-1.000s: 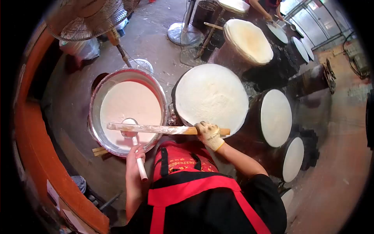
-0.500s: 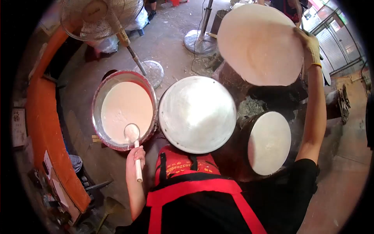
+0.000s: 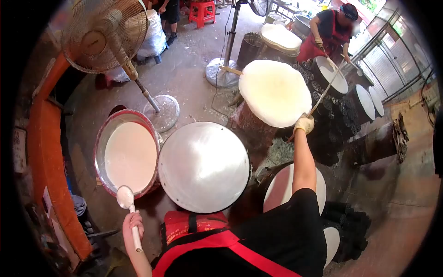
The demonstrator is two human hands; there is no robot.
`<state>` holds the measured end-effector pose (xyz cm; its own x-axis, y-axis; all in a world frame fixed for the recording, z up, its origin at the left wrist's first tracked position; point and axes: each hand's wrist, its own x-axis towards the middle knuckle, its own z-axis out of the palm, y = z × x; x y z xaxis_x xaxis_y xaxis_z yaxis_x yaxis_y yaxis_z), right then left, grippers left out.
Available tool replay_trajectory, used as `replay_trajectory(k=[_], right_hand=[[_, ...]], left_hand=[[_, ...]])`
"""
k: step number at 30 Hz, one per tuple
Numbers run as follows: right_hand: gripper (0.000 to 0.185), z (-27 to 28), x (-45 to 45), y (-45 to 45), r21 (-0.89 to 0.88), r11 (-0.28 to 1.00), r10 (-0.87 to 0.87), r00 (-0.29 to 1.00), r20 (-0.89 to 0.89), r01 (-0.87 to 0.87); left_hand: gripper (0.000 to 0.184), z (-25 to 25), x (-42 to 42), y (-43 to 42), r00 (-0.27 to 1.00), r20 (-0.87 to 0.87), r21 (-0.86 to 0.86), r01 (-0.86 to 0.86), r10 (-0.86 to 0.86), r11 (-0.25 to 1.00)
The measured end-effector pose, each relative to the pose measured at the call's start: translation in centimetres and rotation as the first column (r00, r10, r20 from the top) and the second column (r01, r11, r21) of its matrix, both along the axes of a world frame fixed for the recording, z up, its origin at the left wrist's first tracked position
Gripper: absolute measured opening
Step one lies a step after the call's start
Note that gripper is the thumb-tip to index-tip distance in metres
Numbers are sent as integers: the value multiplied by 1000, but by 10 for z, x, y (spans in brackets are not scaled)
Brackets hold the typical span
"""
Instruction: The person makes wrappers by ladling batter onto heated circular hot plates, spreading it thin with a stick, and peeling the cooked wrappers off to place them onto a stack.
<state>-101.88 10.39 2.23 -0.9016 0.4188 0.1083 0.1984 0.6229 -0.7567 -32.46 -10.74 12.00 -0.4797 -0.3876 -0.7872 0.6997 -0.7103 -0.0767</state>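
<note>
My left hand (image 3: 133, 224) is wrapped round the pale handle of a ladle (image 3: 125, 197), its batter-coated bowl just outside the near rim of a big pot (image 3: 98, 159) of creamy white batter (image 3: 130, 154). My right hand (image 3: 304, 123), in a pale work glove, is closed round a long thin stick (image 3: 325, 91) at the edge of a large round white sheet (image 3: 276, 92), which lies flat on a round stand. Between my arms sits a wide round metal griddle (image 3: 204, 166), shiny and bare on top. A pale round disc (image 3: 278, 187) is partly hidden under my right arm.
Fans (image 3: 104, 39) stand beyond the pot. A co-worker (image 3: 330, 30) in a red apron handles tools over another round pan (image 3: 331, 76) at the back right. Honeycomb-like dark briquettes (image 3: 348, 226) are piled at right. An orange counter (image 3: 48, 134) curves along the left.
The large round sheet, held up by my right hand before, now lies flat on the stand. My right hand has closed on the stick. The ladle has moved from over the batter to outside the rim.
</note>
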Motion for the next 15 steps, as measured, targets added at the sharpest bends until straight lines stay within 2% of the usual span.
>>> replay_trajectory(k=[3, 7, 8, 10, 11, 15], right_hand=[[27, 10, -22, 1, 96, 995, 9, 997, -73, -2], [24, 22, -48, 4, 151, 986, 74, 995, -69, -63], [26, 18, -56, 11, 268, 955, 141, 990, -20, -131], [28, 34, -39, 11, 415, 904, 129, 991, -42, -100], [29, 42, -27, 10, 485, 871, 123, 991, -48, -85], [30, 18, 19, 17, 777, 569, 459, 888, -28, -270]], left_hand=[[7, -2, 9, 5, 999, 24, -10, -33, 33, 999], [7, 5, 6, 13, 991, 95, -5, -99, 99, 995], [7, 8, 2, 14, 990, 100, -15, -95, 96, 995], [7, 4, 3, 13, 994, 42, 48, -104, 102, 993], [8, 4, 5, 11, 994, 19, 79, -108, 106, 991], [7, -1, 1, 7, 998, -20, 21, -58, 59, 998]])
